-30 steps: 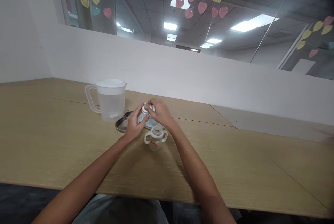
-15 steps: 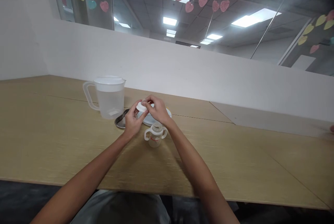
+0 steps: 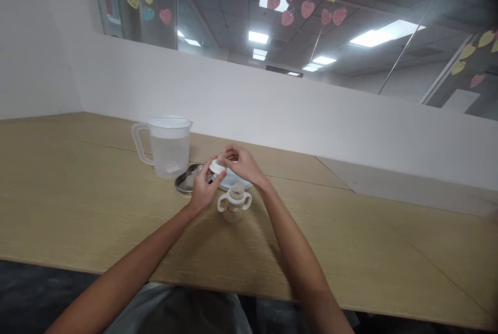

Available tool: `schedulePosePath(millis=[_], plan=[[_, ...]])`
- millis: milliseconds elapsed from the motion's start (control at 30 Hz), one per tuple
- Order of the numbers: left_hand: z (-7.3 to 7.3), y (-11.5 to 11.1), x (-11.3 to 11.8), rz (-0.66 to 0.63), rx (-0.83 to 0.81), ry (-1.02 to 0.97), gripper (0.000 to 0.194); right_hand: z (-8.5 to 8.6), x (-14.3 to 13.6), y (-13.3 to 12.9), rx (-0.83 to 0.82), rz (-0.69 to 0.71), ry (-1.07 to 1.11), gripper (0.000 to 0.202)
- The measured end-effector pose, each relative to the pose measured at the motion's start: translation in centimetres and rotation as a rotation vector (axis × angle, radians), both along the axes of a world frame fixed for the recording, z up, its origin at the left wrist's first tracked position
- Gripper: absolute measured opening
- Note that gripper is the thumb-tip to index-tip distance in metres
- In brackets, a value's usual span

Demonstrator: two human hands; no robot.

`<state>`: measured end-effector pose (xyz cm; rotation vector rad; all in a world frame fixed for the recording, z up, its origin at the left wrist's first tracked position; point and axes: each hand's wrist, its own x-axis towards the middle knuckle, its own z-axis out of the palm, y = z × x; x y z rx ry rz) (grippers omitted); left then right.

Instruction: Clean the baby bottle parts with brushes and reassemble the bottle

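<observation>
A white bottle collar (image 3: 217,167) is held between the thumb and fingers of my left hand (image 3: 204,185). Out of its top sticks a clear teat (image 3: 223,156), which my right hand (image 3: 241,162) pinches between thumb and fingertips. Below my hands a clear baby bottle (image 3: 233,209) with two white handles and red print stands upright, its mouth uncovered. Under and behind my hands lie a pale blue round plate (image 3: 245,185), partly covered by them, and a shiny metal kidney dish (image 3: 184,182).
A translucent lidded jug (image 3: 170,150) stands left of the dish, its handle pointing left. The wooden table (image 3: 350,251) meets a white wall (image 3: 249,108) behind, below a window with heart-shaped notes. At the far right edge is a blurred shape.
The view has shifted slightly. My right hand has drawn up and to the right a little at the teat, its fingers less over the collar. The left hand keeps its hold.
</observation>
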<state>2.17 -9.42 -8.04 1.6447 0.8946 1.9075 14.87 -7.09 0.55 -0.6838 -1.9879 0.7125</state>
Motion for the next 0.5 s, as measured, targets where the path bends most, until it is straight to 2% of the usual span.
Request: schedulePosePath(millis=[100, 233, 333, 500], plan=[[-0.4, -0.1, -0.4, -0.007, 0.027, 0.095, 0.066, 0.9, 1.1, -0.2, 0.046, -0.001, -0.049, 0.026], [-0.7, -0.2, -0.8, -0.088, 0.064, 0.211, 0.069, 3.0, 3.2, -1.9, 0.113, -0.071, -0.123, 0.015], [-0.9, -0.3, -1.0, -0.162, 0.056, 0.382, 0.074, 4.1, 4.6, -3.1, 0.093, -0.084, -0.278, 0.011], [-1.3, -0.5, -1.3, -0.222, 0.006, 0.597, 0.086, 4.0, 5.1, -3.2, 0.045, -0.087, -0.471, 0.005]])
